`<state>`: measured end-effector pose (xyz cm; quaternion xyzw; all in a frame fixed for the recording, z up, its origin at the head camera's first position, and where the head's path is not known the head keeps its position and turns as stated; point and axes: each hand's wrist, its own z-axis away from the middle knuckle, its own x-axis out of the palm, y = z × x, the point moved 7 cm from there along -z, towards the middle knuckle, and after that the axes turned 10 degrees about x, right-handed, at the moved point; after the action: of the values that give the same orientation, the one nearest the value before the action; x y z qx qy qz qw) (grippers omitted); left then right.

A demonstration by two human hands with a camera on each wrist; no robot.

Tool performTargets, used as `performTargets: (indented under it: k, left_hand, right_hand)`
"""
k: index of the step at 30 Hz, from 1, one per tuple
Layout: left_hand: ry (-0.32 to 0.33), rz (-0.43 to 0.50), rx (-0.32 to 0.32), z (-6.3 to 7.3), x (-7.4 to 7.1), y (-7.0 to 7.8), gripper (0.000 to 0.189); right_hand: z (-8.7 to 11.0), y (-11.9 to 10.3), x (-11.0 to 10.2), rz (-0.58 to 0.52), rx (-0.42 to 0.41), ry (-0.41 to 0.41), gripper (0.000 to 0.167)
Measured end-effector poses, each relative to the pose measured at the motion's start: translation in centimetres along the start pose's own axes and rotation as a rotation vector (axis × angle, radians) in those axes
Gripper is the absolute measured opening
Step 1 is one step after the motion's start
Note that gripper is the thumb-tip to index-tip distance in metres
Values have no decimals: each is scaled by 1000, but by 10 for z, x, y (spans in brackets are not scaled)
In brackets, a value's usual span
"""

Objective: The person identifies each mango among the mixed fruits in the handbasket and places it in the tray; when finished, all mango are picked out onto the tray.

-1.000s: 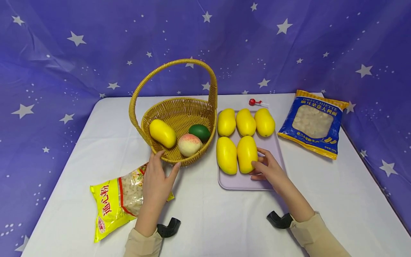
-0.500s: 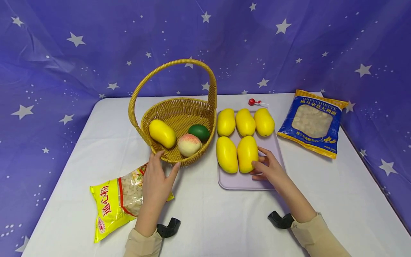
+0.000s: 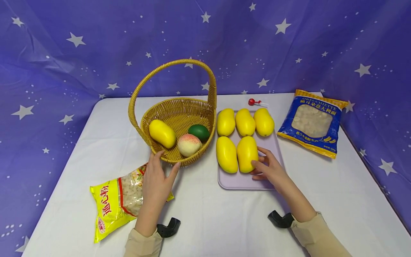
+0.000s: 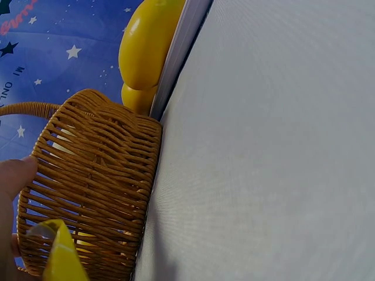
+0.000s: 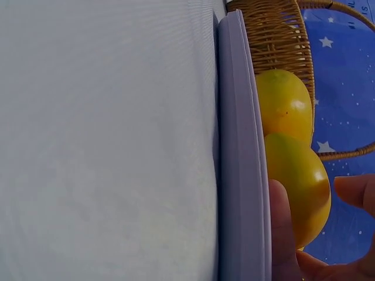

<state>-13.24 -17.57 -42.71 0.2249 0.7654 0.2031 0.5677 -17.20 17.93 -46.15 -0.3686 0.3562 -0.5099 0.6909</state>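
In the head view my left hand [image 3: 156, 182] rests at the near rim of a wicker basket [image 3: 179, 101], its fingers and thumb spread along it; in the left wrist view a fingertip [image 4: 24, 171] meets the rim. The basket contains a yellow mango [image 3: 162, 134], a peach [image 3: 189, 145] and a dark green egg-shaped fruit [image 3: 199, 132]. My right hand [image 3: 271, 169] is beside the nearest-right mango [image 3: 247, 154] on a lilac tray [image 3: 244, 184]. One finger lies low against that mango in the right wrist view, while another fingertip [image 5: 348, 190] stands off from it.
Several more mangoes [image 3: 226, 155] lie in rows on the tray. A yellow pasta bag [image 3: 110, 203] lies partly under the left hand and forearm. A blue pasta bag [image 3: 313, 123] lies at the right, and a red lollipop [image 3: 252, 102] behind the tray. A starry cloth [image 3: 244, 46] hangs behind.
The mango by my right hand and its left neighbour have shifted very slightly away from me since a second ago. My left hand and the basket keep their places.
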Motion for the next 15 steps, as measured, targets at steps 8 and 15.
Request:
performTargets:
  k: [8, 15]
  left_hand:
    - [1, 2, 1, 0, 0, 0, 73]
    - [6, 9, 6, 0, 0, 0, 73]
  right_hand:
    - [-4, 2, 1, 14, 1, 3, 72]
    - [-2, -1, -1, 76, -9, 28, 72]
